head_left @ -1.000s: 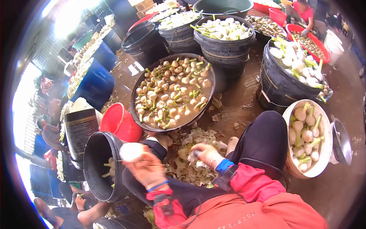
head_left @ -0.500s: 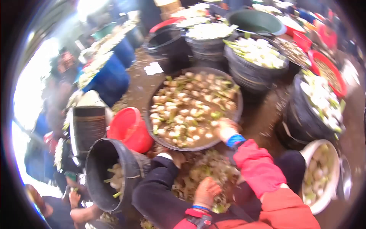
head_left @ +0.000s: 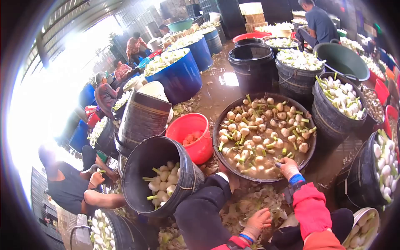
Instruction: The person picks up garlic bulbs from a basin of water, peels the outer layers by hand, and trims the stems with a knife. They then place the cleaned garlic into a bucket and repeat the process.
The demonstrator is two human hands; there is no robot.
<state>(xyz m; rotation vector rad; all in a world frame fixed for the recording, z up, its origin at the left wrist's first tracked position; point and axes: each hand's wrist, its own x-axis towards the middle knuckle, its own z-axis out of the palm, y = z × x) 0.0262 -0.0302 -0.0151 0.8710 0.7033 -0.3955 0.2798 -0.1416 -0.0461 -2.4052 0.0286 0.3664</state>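
A wide dark tub (head_left: 216, 143) of muddy water stands before me, filled with garlic bulbs (head_left: 259, 127) on short green stems. My right hand (head_left: 288, 167), with a blue band at the wrist, is at the tub's near right rim. Its fingers are closed around something small and dark that I cannot make out. Low in the view, my left hand (head_left: 259, 221) hovers above a heap of peelings (head_left: 246, 206). Its fingers are loosely bent and slightly apart, with nothing visible in them.
Left of the tub are a red bucket (head_left: 198, 156) and a tipped black bucket (head_left: 133, 166) holding trimmed bulbs. Full black buckets (head_left: 337, 108) line the right. Blue barrels (head_left: 179, 81) stand farther back on wet floor (head_left: 214, 79). A person (head_left: 68, 181) sits at the left; others work behind.
My view has swung left and up, so the tub appears farther right. My right hand stays at the tub's near right rim. My left hand remains above the peelings.
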